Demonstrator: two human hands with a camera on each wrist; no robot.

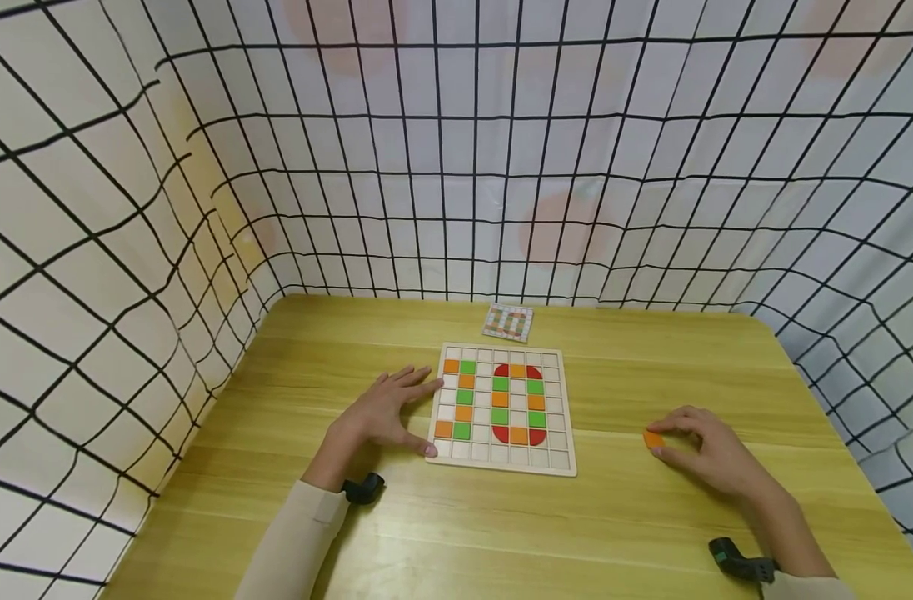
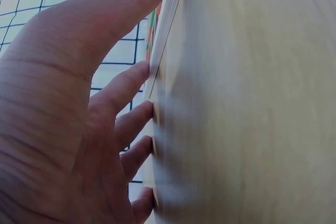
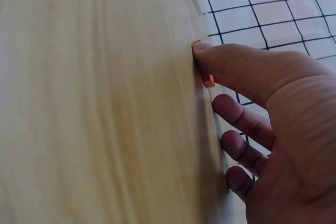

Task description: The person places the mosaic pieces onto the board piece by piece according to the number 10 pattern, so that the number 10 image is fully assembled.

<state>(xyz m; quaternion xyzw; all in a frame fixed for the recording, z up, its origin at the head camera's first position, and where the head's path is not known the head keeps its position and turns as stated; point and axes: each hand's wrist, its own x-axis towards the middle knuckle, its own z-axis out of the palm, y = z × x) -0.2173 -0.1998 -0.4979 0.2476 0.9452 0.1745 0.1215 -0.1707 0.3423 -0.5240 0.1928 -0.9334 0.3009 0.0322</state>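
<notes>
A square wooden grid board (image 1: 554, 457) lies on the table, with orange, green and red tiles set in its cells in the shape of a 10. At the board's left edge my left hand (image 1: 385, 410) is spread, thumb at the near corner and index fingertip farther up the side. To the right of the board, my right hand (image 1: 707, 450) pinches an orange tile (image 1: 653, 439) between thumb and index finger, down at the table top. In the right wrist view the tile (image 3: 208, 81) shows partly under the thumb; the other fingers are loosely bent.
Behind the board lies a small card (image 1: 508, 322) printed with a similar coloured grid pattern. The wooden table (image 1: 501, 533) is bordered at the back and sides by white walls with black netting (image 1: 471, 175). Dark wrist devices (image 1: 363, 489) sit on both wrists.
</notes>
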